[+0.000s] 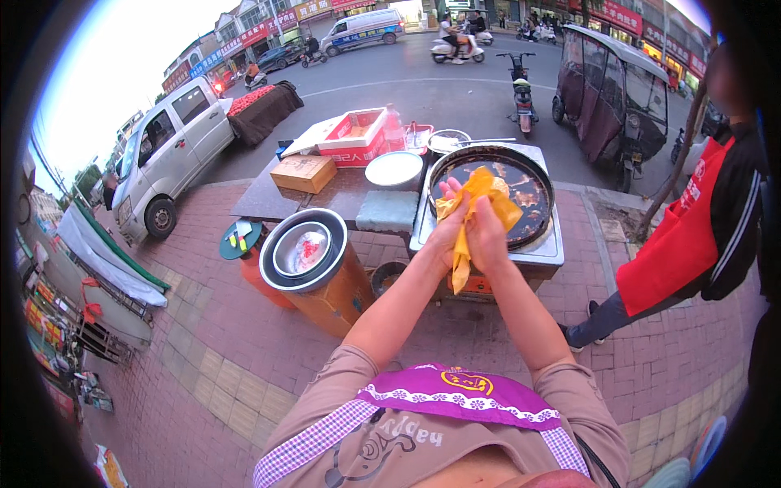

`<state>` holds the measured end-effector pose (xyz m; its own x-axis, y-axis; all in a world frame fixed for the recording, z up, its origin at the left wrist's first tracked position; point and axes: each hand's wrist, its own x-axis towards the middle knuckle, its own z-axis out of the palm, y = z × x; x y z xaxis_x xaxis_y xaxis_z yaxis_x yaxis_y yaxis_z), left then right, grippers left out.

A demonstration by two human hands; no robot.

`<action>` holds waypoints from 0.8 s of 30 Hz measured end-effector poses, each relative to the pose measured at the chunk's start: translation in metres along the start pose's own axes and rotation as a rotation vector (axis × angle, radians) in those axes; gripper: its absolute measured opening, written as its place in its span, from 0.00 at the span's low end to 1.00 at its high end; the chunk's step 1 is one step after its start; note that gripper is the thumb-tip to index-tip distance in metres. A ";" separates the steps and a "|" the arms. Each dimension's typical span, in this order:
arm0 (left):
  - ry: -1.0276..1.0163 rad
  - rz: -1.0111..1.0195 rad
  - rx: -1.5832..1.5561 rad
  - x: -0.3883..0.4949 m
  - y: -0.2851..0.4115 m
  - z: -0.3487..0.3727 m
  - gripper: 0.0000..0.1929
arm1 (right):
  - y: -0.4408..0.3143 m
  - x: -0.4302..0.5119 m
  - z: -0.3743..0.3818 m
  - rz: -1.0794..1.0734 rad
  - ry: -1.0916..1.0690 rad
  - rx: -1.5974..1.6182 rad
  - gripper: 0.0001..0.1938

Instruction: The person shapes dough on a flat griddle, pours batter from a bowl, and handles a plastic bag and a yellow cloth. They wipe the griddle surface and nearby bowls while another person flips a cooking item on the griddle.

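Both hands are brought together over the near part of a wide round griddle pan [445, 177], with a crumpled yellow cloth [505, 212] between them. My left hand [449, 232] presses the cloth from the left, its fingertips showing beyond it. From the right, my right hand [488, 238] grips the same cloth, and one end hangs down between my wrists. The pan has a dark, shiny surface with pale patches and sits on a metal-topped stove [549, 235]. A pale rounded piece [500, 185] shows just behind the cloth; I cannot tell what it is.
Left of the stove, a table [262, 195] bears a wooden box [303, 172], a white round lid [394, 168] and a red-and-white carton [348, 157]. Metal bowls [287, 277] top a tall drum [332, 311]. A person in a red apron [668, 244] stands at right.
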<state>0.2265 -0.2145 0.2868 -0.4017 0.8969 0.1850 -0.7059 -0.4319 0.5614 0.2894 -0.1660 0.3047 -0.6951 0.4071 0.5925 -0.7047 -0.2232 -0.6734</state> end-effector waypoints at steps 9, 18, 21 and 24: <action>-0.094 0.126 0.260 0.013 -0.035 -0.054 0.25 | 0.040 -0.032 0.002 -0.152 0.282 -0.701 0.31; 0.199 0.038 0.635 -0.005 -0.017 -0.047 0.25 | -0.010 -0.018 -0.002 -0.354 -0.009 -1.155 0.37; 0.098 -0.051 0.278 -0.008 -0.004 -0.044 0.29 | -0.034 -0.002 -0.018 -0.133 -0.161 -0.786 0.46; -0.226 -0.083 0.042 -0.001 -0.003 -0.053 0.33 | -0.019 0.000 -0.028 0.192 -0.285 -0.444 0.52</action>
<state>0.1985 -0.2187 0.2421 -0.1990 0.9299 0.3094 -0.7041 -0.3553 0.6148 0.3062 -0.1367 0.3050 -0.8595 0.1263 0.4953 -0.4769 0.1502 -0.8660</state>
